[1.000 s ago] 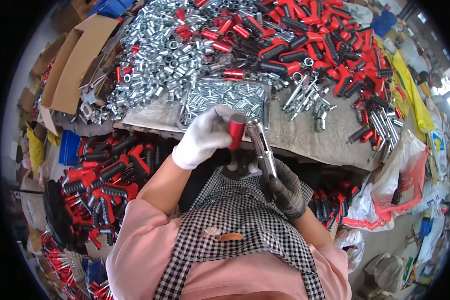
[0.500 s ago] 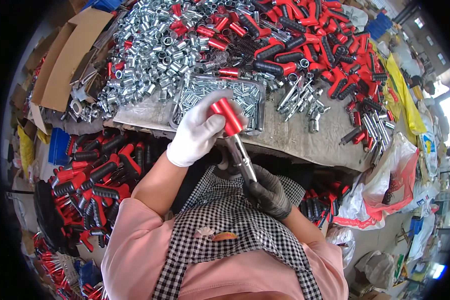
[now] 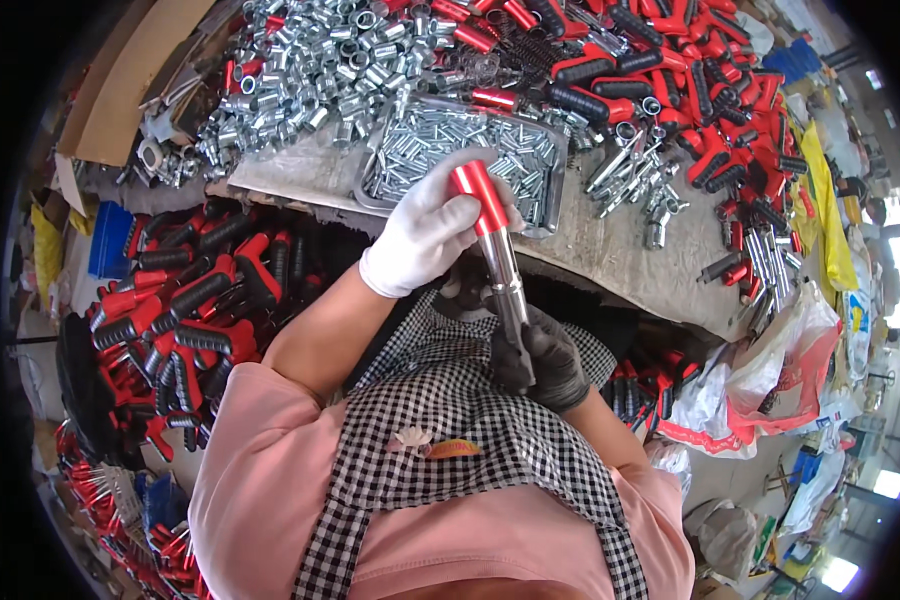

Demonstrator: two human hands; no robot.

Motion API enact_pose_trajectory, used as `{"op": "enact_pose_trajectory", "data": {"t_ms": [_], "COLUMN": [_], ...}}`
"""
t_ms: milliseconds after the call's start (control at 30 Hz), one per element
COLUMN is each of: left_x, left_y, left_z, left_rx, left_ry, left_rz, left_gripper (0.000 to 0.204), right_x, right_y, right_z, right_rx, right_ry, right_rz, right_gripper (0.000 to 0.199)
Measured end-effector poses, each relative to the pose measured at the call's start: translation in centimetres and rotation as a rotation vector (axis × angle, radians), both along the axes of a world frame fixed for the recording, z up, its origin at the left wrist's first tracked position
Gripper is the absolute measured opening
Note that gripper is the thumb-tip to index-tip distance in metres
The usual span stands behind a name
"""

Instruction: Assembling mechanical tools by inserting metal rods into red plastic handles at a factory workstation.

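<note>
In front of my apron I hold a tool between both hands. Its upper end is a red metal sleeve (image 3: 481, 200), around which my left hand (image 3: 428, 228), in a white glove, is closed. A shiny steel shaft (image 3: 504, 272) runs down from the sleeve at a slight tilt. My right hand (image 3: 552, 362), in a dark grey glove, is closed around the shaft's lower part, hiding some of it. Just beyond the left hand, a clear tray (image 3: 368, 192) of small silver pins sits on the workbench (image 3: 610, 248).
Silver metal collars (image 3: 315, 85) are heaped at the back left, red-and-black handles (image 3: 710, 90) at the back right. Steel forked parts (image 3: 630, 170) lie right of the tray. More handles (image 3: 195, 320) are piled below at left. A plastic bag (image 3: 770, 365) hangs at right.
The whole view has shifted, so the bench appears higher and farther right. The tool stands a little more upright. Both hands keep their grip on it.
</note>
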State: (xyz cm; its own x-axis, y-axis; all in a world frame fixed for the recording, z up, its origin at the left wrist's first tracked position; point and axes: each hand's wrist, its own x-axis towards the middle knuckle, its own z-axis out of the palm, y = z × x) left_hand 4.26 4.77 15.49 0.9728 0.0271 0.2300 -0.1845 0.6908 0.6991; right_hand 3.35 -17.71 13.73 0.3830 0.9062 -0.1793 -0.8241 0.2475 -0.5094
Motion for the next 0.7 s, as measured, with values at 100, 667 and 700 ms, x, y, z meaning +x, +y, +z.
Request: {"op": "enact_pose_trajectory", "data": {"t_ms": [100,667,700], "left_x": [0.3,-0.8,-0.8], "left_y": [1.4,0.1,0.2], "left_z": [0.3,0.4,0.3], "left_rx": [0.250,0.026,0.023], "left_ry": [-0.048,0.158,0.156], "left_rz": [-0.143,-0.179,-0.174], "left_gripper": [0.072,0.072,0.072], "right_x": [0.0,0.8,0.9], "right_y": [0.5,2.6,2.5], "right_z": [-0.5,-0.7,-0.7], "right_rx": [0.049,0.071,0.068], "right_ry": [0.017,0.134,0.132], "right_rz": [0.022,0.023,0.028], "right_gripper": [0.067,0.064,0.064]}}
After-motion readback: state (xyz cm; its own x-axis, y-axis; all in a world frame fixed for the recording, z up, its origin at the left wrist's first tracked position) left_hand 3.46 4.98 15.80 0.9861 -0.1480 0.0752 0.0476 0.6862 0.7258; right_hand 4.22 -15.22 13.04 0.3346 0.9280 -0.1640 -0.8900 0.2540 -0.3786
